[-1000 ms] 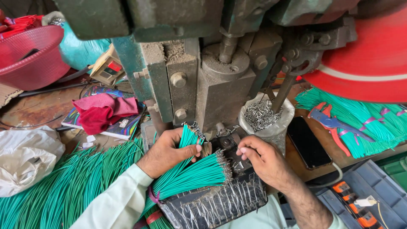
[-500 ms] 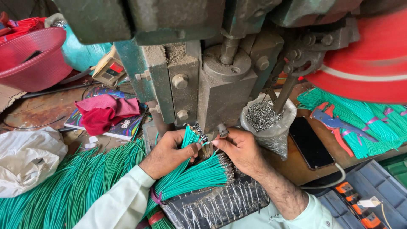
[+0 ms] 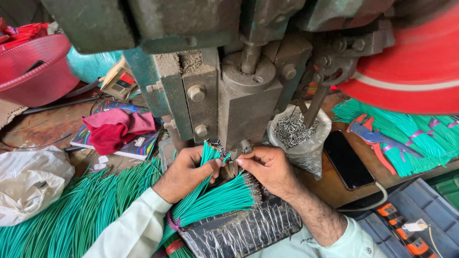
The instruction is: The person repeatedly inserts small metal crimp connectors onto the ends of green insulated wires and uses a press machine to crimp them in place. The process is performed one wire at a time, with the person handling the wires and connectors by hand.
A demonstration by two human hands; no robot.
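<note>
Scanning from the left: one red basket (image 3: 33,67) at the far edge, one crumpled white plastic bag (image 3: 28,184) below it, and a loose heap of green wires (image 3: 71,215) spread across the tabletop (image 3: 43,126) (far too many to count). One red cloth (image 3: 117,129) lying on one book (image 3: 136,145).

At centre, one press machine (image 3: 239,95). Left hand (image 3: 184,172) closed around a tied bundle of green wires (image 3: 215,200), fingers (image 3: 213,168) wrapped tight, thumb on top. Right hand (image 3: 267,169) pinched at the die just under the ram, fingertips together on what looks like a single wire end, though too small to tell for sure. Bundle resting across a tray of finished pieces (image 3: 244,231), directly below both hands.

Worth doing well here: feeding one wire at a time, seating the stripped end fully and square in the die, keeping fingertips back from the ram, holding the bundle steady so the ends stay fanned and easy to pick.

Further right: one clear bag of small metal terminals (image 3: 296,134), one black phone (image 3: 348,160), one red-and-blue wire stripper (image 3: 373,136) on more green bundles (image 3: 411,129) (several, number unclear), and one spinning red wheel (image 3: 411,71).
</note>
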